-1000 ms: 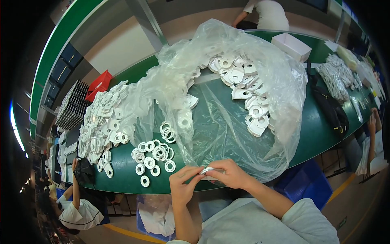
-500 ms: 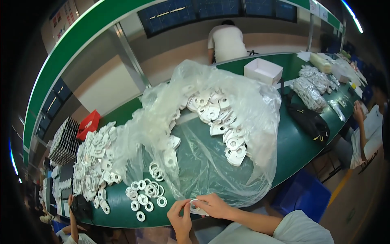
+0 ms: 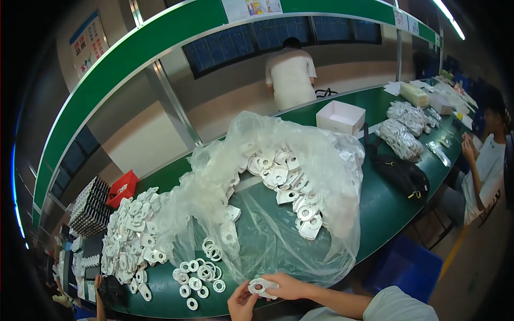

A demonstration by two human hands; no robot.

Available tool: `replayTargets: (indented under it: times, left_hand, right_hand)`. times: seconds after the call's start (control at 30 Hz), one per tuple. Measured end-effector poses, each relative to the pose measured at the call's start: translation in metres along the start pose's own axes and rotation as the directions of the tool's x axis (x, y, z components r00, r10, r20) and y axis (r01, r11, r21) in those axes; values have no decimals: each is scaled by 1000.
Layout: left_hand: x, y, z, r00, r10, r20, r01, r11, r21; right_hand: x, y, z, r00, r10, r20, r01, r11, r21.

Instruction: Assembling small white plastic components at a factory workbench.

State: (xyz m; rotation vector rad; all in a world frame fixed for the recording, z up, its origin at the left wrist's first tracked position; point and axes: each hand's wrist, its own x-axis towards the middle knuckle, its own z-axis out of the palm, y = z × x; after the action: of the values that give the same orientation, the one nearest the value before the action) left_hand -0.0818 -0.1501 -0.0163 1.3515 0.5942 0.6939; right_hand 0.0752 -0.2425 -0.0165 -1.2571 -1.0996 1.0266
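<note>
White plate (image 3: pixel 271 286) sits in the grip at the near edge of the green table (image 3: pixel 163 288): the right hand (image 3: pixel 288 287) pinches its right end; fingertips of the left hand (image 3: pixel 242 304) meet its left edge, though whether they pinch I cannot tell. Left of the grip lie loose white rings (image 3: pixel 211 274); beyond it spreads a translucent plastic bag (image 3: pixel 341 230) with more white parts (image 3: pixel 282 176); farther left, a heap of similar parts (image 3: pixel 128 231).

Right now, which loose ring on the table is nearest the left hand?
The rightmost ring in the front cluster; the others lie farther left or farther back.
</note>
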Motion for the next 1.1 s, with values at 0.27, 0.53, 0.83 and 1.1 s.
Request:
replayTargets:
  times: [0.27,0.53,0.83,1.1]
  left_hand:
    - [-13,-7,6,992,-68,-110,74,996,55]
    - [-15,-8,-4,991,-48,-125,54,997,49]
    - [-24,-10,5,976,107,-188,-94,993,77]
    - [-28,-9,-8,942,79,-326,-105,993,-60]
  right_hand:
    - [0,-1,4,1000,19,-1,-19,999,26]
    - [5,-1,9,995,12,101,1,991,-133]
    - [6,-13,36,999,-21,-24,18,991,-130]
    - [18,0,30,993,-81,82,87,994,-71]
